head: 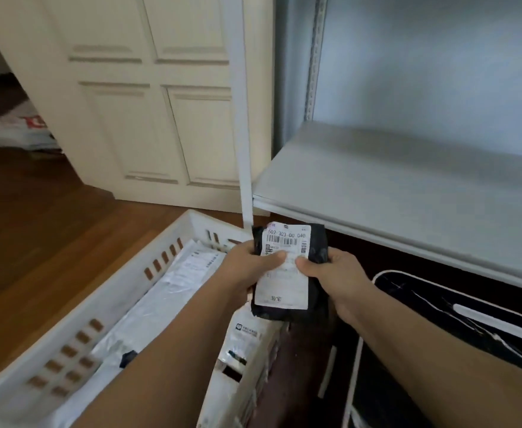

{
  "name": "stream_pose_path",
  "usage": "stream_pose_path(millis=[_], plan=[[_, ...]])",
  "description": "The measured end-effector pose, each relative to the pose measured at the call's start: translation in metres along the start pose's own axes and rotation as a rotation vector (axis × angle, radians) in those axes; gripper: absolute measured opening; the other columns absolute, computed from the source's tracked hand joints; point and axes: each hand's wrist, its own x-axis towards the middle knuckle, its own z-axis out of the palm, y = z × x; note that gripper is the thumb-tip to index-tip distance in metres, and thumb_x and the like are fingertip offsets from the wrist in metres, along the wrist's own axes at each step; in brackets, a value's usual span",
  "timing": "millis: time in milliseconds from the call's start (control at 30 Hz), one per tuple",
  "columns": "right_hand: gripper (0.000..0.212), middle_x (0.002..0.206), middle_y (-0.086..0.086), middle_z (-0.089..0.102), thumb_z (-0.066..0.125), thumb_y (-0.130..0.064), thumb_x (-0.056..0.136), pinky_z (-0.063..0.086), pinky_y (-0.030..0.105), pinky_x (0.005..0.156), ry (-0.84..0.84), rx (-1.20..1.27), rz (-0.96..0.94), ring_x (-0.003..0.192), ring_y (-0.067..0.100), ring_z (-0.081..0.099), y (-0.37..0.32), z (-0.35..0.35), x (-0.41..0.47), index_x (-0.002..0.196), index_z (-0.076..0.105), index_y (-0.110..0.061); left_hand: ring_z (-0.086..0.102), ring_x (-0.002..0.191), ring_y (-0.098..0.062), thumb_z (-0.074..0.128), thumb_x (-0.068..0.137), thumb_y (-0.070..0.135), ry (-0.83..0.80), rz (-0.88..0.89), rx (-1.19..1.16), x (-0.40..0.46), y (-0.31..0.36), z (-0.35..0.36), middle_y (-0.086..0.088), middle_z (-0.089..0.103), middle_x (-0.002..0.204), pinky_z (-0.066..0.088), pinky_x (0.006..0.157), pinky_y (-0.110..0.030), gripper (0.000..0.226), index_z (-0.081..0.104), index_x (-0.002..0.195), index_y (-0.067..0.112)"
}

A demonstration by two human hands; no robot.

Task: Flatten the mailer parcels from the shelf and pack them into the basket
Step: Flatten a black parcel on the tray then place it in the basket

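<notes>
Holding a black mailer point(315, 242) — white basket point(124, 291) beside holds flattened mailers point(167, 301).

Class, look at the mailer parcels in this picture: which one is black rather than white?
The black plastic mailer parcel with the white shipping label, held in both hands above the white slotted plastic basket. The other parcels, lying inside the basket, are white or pale.

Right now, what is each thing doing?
Black plastic mailer parcel with white label: held up, gripped by both hands.
Left hand: grips parcel's left edge.
Right hand: grips parcel's right edge.
White slotted plastic basket: holds flat white mailers.
Grey metal shelf: bare.
</notes>
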Motion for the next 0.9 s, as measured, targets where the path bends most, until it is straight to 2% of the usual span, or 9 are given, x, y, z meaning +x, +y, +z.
stream_pose_path(millis=[200,333,400,500,600,667,800,867,900], plan=[[0.014,0.090,0.004,0.074,0.078,-0.014,0.079,0.058,0.045,0.080,-0.014,-0.170,0.060,0.082,0.026,0.071,0.033,0.082,0.034,0.091,0.073,-0.018,0.071,0.087,-0.029,0.073,0.082,0.007,0.196,-0.035,-0.017,0.014,-0.025,-0.074,-0.010,0.074,0.098,0.058,0.080,-0.045,0.024,0.069,0.106,0.007],[0.030,0.104,-0.001,0.067,0.069,-0.030,0.087,0.055,0.033,0.081,-0.123,-0.376,0.128,0.092,0.019,0.066,0.044,0.117,0.044,0.111,0.061,-0.014,0.069,0.092,-0.033,0.069,0.084,0.003,0.358,-0.228,-0.283,0.033,-0.059,-0.119,-0.013,0.072,0.100,0.056,0.081,-0.048,0.018,0.066,0.102,0.006],[0.050,0.119,0.000,0.058,0.068,-0.034,0.087,0.051,0.032,0.091,-0.174,-0.522,0.136,0.106,0.021,0.060,0.052,0.124,0.047,0.130,0.051,-0.016,0.064,0.101,-0.036,0.062,0.088,-0.002,0.499,-0.333,-0.484,0.045,-0.082,-0.146,-0.017,0.067,0.109,0.052,0.088,-0.054,0.016,0.060,0.103,0.003],[0.057,0.140,-0.001,0.047,0.061,-0.037,0.091,0.040,0.031,0.104,-0.321,-0.870,0.017,0.125,0.019,0.049,0.072,0.127,0.052,0.141,0.040,-0.020,0.060,0.102,-0.038,0.049,0.091,-0.012,0.661,-0.410,-0.618,0.059,-0.117,-0.175,-0.021,0.060,0.113,0.048,0.091,-0.058,0.023,0.052,0.109,0.003],[0.056,0.152,-0.002,0.033,0.052,-0.037,0.097,0.029,0.032,0.110,-0.446,-1.245,-0.168,0.137,0.017,0.034,0.090,0.132,0.056,0.147,0.031,-0.024,0.059,0.082,-0.035,0.042,0.090,-0.017,0.739,-0.413,-0.648,0.073,-0.140,-0.190,-0.018,0.057,0.095,0.049,0.087,-0.057,0.025,0.051,0.103,0.002],[0.058,0.159,0.000,0.018,0.047,-0.038,0.099,0.019,0.038,0.116,-0.524,-1.467,-0.296,0.146,0.020,0.016,0.104,0.136,0.063,0.150,0.024,-0.026,0.059,0.076,-0.034,0.046,0.089,-0.014,0.797,-0.414,-0.597,0.078,-0.147,-0.194,-0.017,0.058,0.093,0.052,0.084,-0.055,0.017,0.053,0.093,0.001],[0.061,0.162,0.003,-0.006,0.041,-0.041,0.100,0.002,0.046,0.118,-0.683,-1.704,-0.351,0.148,0.023,-0.010,0.122,0.140,0.074,0.153,0.012,-0.030,0.058,0.089,-0.032,0.055,0.089,0.006,0.947,-0.431,-0.392,0.083,-0.158,-0.189,-0.012,0.055,0.091,0.054,0.086,-0.045,0.020,0.045,0.074,0.013],[0.062,0.161,0.004,-0.011,0.038,-0.043,0.100,0.001,0.049,0.118,-0.725,-1.771,-0.340,0.147,0.025,-0.015,0.126,0.139,0.076,0.153,0.008,-0.031,0.058,0.102,-0.037,0.058,0.089,0.011,0.995,-0.445,-0.272,0.077,-0.156,-0.178,-0.014,0.055,0.096,0.052,0.090,-0.045,0.008,0.052,0.094,0.007],[0.063,0.161,0.004,-0.013,0.037,-0.044,0.100,0.001,0.050,0.118,-0.740,-1.792,-0.330,0.147,0.025,-0.016,0.127,0.140,0.077,0.153,0.006,-0.030,0.054,0.111,-0.038,0.061,0.088,0.013,1.052,-0.450,-0.166,0.075,-0.154,-0.172,-0.019,0.053,0.113,0.049,0.094,-0.045,0.030,0.050,0.114,0.003]])
